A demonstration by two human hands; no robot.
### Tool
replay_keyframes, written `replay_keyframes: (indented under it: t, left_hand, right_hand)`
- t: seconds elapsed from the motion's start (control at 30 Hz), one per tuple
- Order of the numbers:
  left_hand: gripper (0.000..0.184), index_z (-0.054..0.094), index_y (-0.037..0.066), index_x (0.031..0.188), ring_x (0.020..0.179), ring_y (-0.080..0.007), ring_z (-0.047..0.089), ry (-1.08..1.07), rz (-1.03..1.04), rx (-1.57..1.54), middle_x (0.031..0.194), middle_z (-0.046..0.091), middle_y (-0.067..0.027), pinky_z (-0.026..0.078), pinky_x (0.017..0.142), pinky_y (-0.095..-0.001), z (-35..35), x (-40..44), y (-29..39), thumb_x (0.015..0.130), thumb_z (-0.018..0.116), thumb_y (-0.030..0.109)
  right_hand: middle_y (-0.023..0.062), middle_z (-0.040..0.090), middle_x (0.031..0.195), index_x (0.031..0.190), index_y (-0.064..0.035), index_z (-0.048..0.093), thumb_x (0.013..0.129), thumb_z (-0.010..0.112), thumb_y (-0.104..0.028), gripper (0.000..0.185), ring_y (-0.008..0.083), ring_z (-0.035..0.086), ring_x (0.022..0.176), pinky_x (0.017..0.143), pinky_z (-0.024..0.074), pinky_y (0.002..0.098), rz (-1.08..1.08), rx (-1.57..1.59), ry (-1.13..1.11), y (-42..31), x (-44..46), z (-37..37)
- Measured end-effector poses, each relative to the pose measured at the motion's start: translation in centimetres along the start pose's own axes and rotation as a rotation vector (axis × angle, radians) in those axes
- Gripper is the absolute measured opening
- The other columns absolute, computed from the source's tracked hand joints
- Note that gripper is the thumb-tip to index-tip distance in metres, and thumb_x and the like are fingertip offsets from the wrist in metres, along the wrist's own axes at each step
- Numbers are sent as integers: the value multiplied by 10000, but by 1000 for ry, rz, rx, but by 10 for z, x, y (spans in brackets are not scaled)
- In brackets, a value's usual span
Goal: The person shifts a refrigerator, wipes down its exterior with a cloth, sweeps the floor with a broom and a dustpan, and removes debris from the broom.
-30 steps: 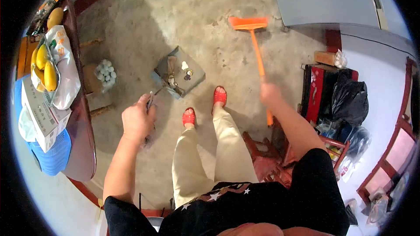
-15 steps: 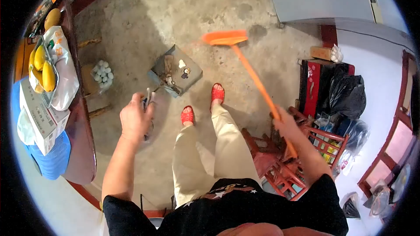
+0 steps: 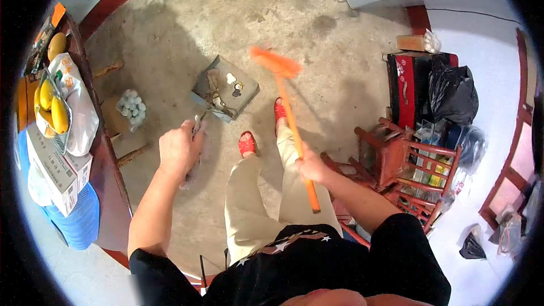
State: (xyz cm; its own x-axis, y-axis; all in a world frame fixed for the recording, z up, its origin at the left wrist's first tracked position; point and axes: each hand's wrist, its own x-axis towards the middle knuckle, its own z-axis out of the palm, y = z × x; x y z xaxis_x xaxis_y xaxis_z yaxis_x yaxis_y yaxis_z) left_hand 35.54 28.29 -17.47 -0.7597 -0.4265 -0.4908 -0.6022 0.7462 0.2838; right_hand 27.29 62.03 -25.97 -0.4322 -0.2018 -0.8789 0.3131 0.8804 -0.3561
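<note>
My right hand (image 3: 311, 164) is wrapped around the handle of an orange broom (image 3: 289, 114). The broom's head (image 3: 275, 62), blurred by motion, is up and to the right of a grey dustpan (image 3: 245, 107). Inside the pan lie brown scraps, a white piece and a small dark-and-white bit. My left hand (image 3: 180, 146) is closed around the dustpan's handle (image 3: 196, 127), which runs from the pan's near edge past the fist. Part of that handle is hidden by the fingers. Both feet, in red sandals (image 3: 247, 144), stand just below the pan.
At left, a table (image 3: 116, 215) bears bananas (image 3: 59, 114), plastic bags and a white box (image 3: 61, 173). A bag of white round things (image 3: 131, 107) is beside its legs. Red-brown chairs (image 3: 391, 161), a black bag (image 3: 451, 95) and a red-black box (image 3: 406, 88) stand at right.
My right hand has moved left toward my legs, bringing the broom with it. The broom head has swung left and slightly down, nearer the dustpan. My left hand keeps its grip.
</note>
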Motion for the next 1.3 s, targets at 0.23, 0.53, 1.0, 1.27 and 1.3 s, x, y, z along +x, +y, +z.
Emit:
replay_keyframes:
  t: [0.23, 0.53, 1.0, 1.27, 1.3]
  left_hand:
    - [276, 590, 54, 789, 634, -341, 597, 14, 75, 108, 617, 595, -165, 463, 602, -437, 0, 4, -7, 825, 534, 322]
    - [393, 591, 32, 683, 639, -349, 596, -52, 66, 139, 599, 592, -160, 470, 623, -429, 2, 4, -14, 830, 510, 388]
    - [225, 514, 55, 630, 543, -355, 554, -77, 334, 331, 559, 546, -164, 442, 503, -433, 19, -16, -12, 761, 601, 217]
    - [289, 544, 60, 596, 532, -357, 566, -67, 223, 391, 551, 558, -175, 454, 523, -446, 23, -17, -18, 789, 556, 275]
    - [289, 544, 60, 596, 532, -357, 566, -53, 231, 381, 551, 558, -175, 454, 523, -446, 24, -18, -18, 789, 556, 275]
  right_hand:
    - [31, 474, 635, 1315, -67, 336, 791, 490, -76, 546, 113, 466, 450, 389, 392, 267, -13, 320, -371, -27, -104, -17]
    - [29, 488, 654, 1264, -39, 390, 793, 538, -150, 505, 120, 486, 511, 433, 403, 271, 159, 517, 144, 107, -105, -87]
    - [68, 486, 647, 1027, -28, 415, 765, 495, -91, 281, 171, 504, 454, 376, 411, 304, 203, 405, -13, 88, -72, 11]
    - [14, 455, 577, 1243, -90, 402, 776, 508, -118, 479, 110, 450, 396, 355, 364, 248, 89, 468, -504, 17, -124, -43]
    - [3, 453, 582, 1260, -100, 398, 777, 504, -115, 496, 104, 445, 397, 354, 362, 242, 116, 523, -519, 12, -126, -51]
